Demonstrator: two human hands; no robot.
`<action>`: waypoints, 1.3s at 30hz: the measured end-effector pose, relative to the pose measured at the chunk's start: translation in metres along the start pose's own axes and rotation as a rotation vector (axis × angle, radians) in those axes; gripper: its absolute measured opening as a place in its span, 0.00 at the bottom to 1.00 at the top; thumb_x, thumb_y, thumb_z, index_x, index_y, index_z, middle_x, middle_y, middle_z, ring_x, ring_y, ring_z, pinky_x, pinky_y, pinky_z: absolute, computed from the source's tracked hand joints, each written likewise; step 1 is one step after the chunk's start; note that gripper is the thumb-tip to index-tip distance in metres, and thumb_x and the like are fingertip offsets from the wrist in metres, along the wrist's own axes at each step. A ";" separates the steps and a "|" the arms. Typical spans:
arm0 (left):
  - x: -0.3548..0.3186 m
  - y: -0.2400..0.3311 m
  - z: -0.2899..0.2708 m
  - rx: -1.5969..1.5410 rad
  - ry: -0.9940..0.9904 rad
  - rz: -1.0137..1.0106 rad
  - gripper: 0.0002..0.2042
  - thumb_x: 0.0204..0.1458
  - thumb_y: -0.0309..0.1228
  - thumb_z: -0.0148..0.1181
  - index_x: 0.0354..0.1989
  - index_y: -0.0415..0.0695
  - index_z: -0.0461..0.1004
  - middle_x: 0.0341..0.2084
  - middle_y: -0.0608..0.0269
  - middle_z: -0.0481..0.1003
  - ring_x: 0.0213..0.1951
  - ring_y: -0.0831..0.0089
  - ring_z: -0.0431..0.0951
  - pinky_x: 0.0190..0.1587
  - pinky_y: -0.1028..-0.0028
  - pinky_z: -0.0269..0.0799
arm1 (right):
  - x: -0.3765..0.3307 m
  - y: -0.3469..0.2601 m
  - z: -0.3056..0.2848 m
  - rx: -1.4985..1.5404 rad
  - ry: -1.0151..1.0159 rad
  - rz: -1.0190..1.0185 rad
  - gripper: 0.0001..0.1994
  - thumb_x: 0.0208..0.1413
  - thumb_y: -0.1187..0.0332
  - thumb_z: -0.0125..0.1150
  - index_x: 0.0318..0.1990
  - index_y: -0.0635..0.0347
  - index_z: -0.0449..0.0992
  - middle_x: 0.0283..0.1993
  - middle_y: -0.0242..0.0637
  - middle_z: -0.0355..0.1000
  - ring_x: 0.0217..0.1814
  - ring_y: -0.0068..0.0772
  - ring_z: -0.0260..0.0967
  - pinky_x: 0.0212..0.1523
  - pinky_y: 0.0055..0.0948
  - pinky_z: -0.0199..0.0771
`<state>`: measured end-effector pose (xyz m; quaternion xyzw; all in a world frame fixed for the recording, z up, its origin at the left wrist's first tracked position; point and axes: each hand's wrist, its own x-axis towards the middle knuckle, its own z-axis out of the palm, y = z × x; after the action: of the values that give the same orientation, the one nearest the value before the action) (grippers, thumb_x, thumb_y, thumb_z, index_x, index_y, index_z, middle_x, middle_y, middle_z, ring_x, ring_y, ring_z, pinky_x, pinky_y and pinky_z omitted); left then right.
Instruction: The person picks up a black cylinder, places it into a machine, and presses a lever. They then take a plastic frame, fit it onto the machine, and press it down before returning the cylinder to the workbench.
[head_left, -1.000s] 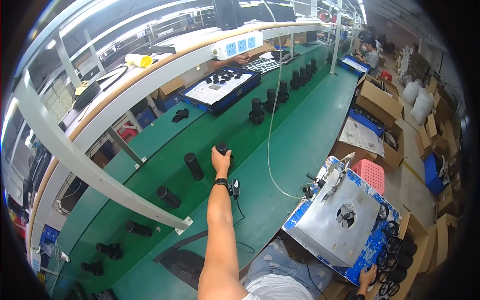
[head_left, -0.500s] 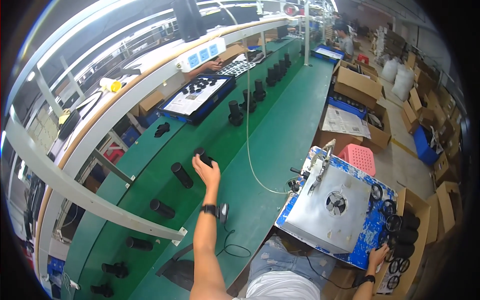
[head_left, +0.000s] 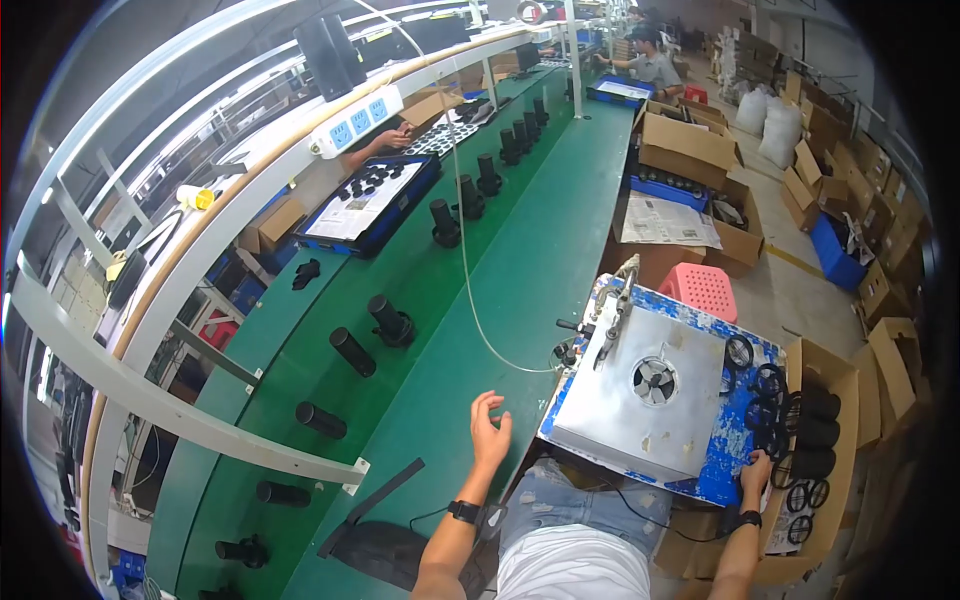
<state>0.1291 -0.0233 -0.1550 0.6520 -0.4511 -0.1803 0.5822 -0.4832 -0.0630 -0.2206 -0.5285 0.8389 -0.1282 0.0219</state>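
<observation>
My left hand (head_left: 489,432) hangs over the green bench near my lap, its fingers loosely curved and apart, holding nothing. Beyond it on the green belt (head_left: 420,265) stands a black cylinder with a flanged base (head_left: 390,322); a plain black cylinder (head_left: 352,352) is beside it. At my right, my right hand (head_left: 757,474) is closed at the edge of a blue worn tabletop (head_left: 715,482), against black round parts (head_left: 768,440). What its fingers hold is hidden. Black spoked rings (head_left: 797,497) and black cylinders (head_left: 818,433) fill the carton (head_left: 838,520) next to it.
A metal box with a round bladed opening (head_left: 655,381) and a lever fixture (head_left: 618,318) sit on the blue tabletop. A pale hose (head_left: 468,280) hangs across the bench. Further off are a blue tray (head_left: 362,205), a pink stool (head_left: 700,291), cartons and another person's hand (head_left: 397,137).
My left hand has let go of the black cylinder on the belt and drawn back toward my lap. My right hand has moved slightly forward along the carton's edge.
</observation>
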 end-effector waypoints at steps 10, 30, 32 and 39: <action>-0.029 0.082 0.010 -0.200 -0.065 0.075 0.06 0.54 0.21 0.53 0.40 0.39 0.72 0.41 0.58 0.74 0.42 0.74 0.74 0.45 0.75 0.70 | -0.052 -0.060 -0.119 1.042 -0.020 -0.002 0.17 0.49 0.82 0.59 0.48 0.61 0.72 0.43 0.29 0.66 0.45 0.22 0.63 0.46 0.19 0.64; -0.019 0.192 0.091 -0.499 -0.745 -0.095 0.11 0.61 0.36 0.54 0.38 0.40 0.71 0.11 0.74 0.65 0.14 0.86 0.63 0.17 0.79 0.56 | -0.122 -0.294 -0.188 1.418 -0.801 -0.262 0.18 0.50 0.67 0.64 0.47 0.65 0.70 0.38 0.34 0.72 0.34 0.24 0.71 0.35 0.22 0.72; -0.010 0.187 0.094 -0.643 -0.815 -0.199 0.10 0.60 0.36 0.55 0.37 0.40 0.73 0.11 0.76 0.64 0.14 0.89 0.61 0.17 0.82 0.53 | -0.123 -0.301 -0.193 1.432 -0.800 -0.258 0.16 0.48 0.69 0.64 0.44 0.64 0.71 0.37 0.33 0.71 0.34 0.24 0.71 0.34 0.22 0.72; -0.026 0.178 0.104 -0.698 -0.724 -0.207 0.16 0.63 0.37 0.50 0.53 0.39 0.66 0.31 0.67 0.72 0.29 0.85 0.70 0.25 0.84 0.62 | -0.119 -0.301 -0.175 1.770 -0.514 -0.113 0.09 0.51 0.77 0.61 0.39 0.61 0.69 0.39 0.33 0.70 0.38 0.24 0.71 0.42 0.23 0.72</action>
<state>-0.0314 -0.0499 -0.0248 0.3556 -0.4699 -0.5911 0.5507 -0.1955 -0.0462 0.0080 -0.3713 0.3774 -0.6025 0.5972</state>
